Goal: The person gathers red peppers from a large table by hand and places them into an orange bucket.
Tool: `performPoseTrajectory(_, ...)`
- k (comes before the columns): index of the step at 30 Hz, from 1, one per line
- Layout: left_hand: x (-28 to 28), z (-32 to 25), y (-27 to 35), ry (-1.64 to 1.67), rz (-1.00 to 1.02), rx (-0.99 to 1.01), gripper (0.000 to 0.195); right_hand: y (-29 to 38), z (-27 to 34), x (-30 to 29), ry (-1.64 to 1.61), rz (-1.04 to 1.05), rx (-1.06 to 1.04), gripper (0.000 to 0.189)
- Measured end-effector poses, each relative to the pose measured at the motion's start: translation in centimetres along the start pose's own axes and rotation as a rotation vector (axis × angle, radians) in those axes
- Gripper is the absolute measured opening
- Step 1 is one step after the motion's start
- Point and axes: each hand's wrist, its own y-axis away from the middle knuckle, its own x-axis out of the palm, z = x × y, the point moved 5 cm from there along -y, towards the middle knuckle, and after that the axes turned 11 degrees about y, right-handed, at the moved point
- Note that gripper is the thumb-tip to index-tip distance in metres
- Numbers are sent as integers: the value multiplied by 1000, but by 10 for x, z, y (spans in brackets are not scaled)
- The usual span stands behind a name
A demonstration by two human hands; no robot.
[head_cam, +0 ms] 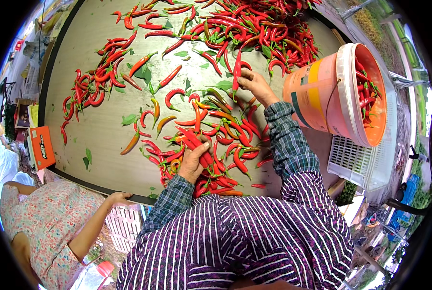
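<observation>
My left hand (194,159) is closed around several red chili peppers (205,155), low over a loose group of red, orange and brownish chilies at the near side of the table (103,145). Farther up and to the right, my right hand (254,84) pinches one long red chili (237,69) between thumb and fingers. That chili points away from me. Beyond it lies a large heap of red chilies (274,32). A band of red chilies (103,74) lies at the left. Single chilies and green leaves (143,73) are scattered between.
An orange bucket (310,94) with red chilies inside lies tilted to the right of my right arm. Near it is a white plastic crate (350,159). An orange box (42,148) stands at the left table corner. Another person's hand (118,198) touches the near left edge.
</observation>
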Motion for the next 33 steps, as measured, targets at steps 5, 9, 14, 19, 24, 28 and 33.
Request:
performPoseTrajectory(5, 24, -9, -13, 115, -4, -26, 39, 57, 14, 49, 310, 266, -90, 37)
performPoseTrajectory(9, 18, 5, -16, 127, -63, -118, 36, 95, 34, 100, 295, 471, -183, 23)
performPoseTrajectory(14, 17, 10, -3, 115, 37, -133, 33, 17, 16, 45, 576, -66, -251, 22)
performPoseTrajectory(19, 3, 7, -3, -3, 17, -98, 32, -60, 7, 29, 866, -345, -226, 29)
performPoseTrajectory(24, 24, -13, 1, -242, -8, -48, 30, -82, -4, 41, 1053, -358, -185, 26)
performPoseTrajectory(28, 40, -58, -1, -508, -30, 116, 38, -41, 18, 54, 956, -236, -454, 19)
performPoseTrajectory(33, 52, -94, -3, -817, -37, 271, 42, 48, 72, 70, 679, 321, -635, 15)
